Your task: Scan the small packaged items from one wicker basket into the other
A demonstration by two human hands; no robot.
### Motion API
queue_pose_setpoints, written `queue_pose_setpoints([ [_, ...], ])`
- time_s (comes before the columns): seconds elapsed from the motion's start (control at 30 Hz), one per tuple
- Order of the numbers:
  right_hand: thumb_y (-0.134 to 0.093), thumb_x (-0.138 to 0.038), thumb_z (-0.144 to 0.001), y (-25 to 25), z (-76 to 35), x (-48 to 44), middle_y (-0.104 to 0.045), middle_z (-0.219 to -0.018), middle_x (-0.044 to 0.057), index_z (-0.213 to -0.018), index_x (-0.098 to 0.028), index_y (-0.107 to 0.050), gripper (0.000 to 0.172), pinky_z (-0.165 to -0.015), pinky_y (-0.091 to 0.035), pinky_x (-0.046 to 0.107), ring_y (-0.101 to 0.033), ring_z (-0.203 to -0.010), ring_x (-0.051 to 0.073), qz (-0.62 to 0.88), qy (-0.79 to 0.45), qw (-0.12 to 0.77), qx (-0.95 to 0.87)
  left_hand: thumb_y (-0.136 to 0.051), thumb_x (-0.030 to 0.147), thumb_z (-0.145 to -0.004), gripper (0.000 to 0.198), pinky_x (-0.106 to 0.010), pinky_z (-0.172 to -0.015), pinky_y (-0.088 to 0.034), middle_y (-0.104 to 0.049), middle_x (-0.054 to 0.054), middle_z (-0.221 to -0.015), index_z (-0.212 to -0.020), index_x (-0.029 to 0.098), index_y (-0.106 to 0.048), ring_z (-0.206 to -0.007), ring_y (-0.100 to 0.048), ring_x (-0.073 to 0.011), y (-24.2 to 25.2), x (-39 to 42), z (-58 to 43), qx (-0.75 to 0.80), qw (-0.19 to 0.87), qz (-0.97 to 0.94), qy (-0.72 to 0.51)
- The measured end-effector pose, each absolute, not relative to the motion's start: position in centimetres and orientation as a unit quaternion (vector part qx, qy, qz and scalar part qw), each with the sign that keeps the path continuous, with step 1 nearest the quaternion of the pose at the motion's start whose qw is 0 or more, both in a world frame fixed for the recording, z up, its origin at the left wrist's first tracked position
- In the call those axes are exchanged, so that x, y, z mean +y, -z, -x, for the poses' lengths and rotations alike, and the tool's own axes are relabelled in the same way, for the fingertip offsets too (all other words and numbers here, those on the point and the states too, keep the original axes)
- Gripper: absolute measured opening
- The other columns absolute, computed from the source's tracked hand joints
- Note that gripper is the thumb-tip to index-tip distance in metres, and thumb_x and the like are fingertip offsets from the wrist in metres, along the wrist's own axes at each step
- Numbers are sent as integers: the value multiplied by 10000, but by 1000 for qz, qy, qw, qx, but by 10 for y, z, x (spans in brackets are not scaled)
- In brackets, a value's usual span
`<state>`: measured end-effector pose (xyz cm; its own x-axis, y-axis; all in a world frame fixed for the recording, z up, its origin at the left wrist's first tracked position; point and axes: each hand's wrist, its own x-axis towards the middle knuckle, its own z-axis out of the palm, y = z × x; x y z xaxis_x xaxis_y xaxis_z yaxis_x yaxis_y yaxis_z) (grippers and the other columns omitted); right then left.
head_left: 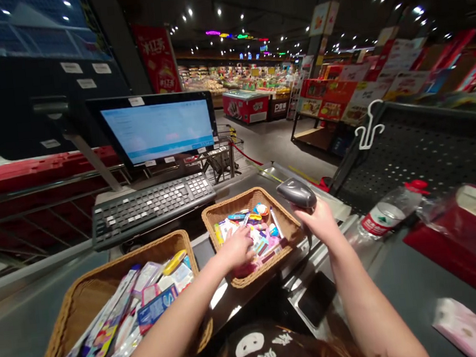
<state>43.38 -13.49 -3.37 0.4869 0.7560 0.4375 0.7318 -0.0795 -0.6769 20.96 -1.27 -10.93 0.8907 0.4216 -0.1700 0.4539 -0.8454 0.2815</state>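
**Item 1:** right hand [316, 222], fingers closed around the grip of a grey handheld barcode scanner [296, 193]. The scanner is raised, nose pointing to the upper left, just past the right rim of a rectangular woven wicker basket, honey-brown [240, 203], the reference point for all entries below.

**Item 2:** left hand [238, 248], palm down inside the reference basket, fingers curved over its contents. Whether they grip anything cannot be told.

**Item 3:** small brightly coloured packets [263, 242], heaped loosely in the reference basket, directly under and touching the left hand.

**Item 4:** second brown wicker basket [116, 271], nearer the wearer and to the left of the reference basket, filled with long slim blister-packed goods [104, 326].

**Item 5:** black computer keyboard with grey keys [152, 209], just left of the reference basket.

**Item 6:** flat-panel monitor with a lit blue screen [157, 131], beyond the keyboard.

**Item 7:** clear plastic water bottle with a red cap [388, 211], lying to the right of the reference basket.
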Motion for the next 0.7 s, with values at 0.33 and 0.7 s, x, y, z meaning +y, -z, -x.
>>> queue_pose_setpoints([
  [0.33,-626,-317,-724,48,-456,-136,-700,-975,94,-949,-165,-694,280,-832,-508,389,-653,-901,254,712,-52,456,-531,-726,376,-716,224,-667,-1118,-129,-614,-142,-1248,-816,176,-727,-1323,-385,-373,151,-22,-282,236,154,-951,127],
  [0.7,-636,-313,-716,51,-457,-120,-710,-936,80,-928,-171,-689,261,-804,-518,386,-655,-874,249,692,-74,479,-535,-583,294,-838,157,-695,-1100,-162,-526,-57,-1424,-791,204,-703,-1396,-328,-344,131,-6,-259,297,193,-934,51],
])
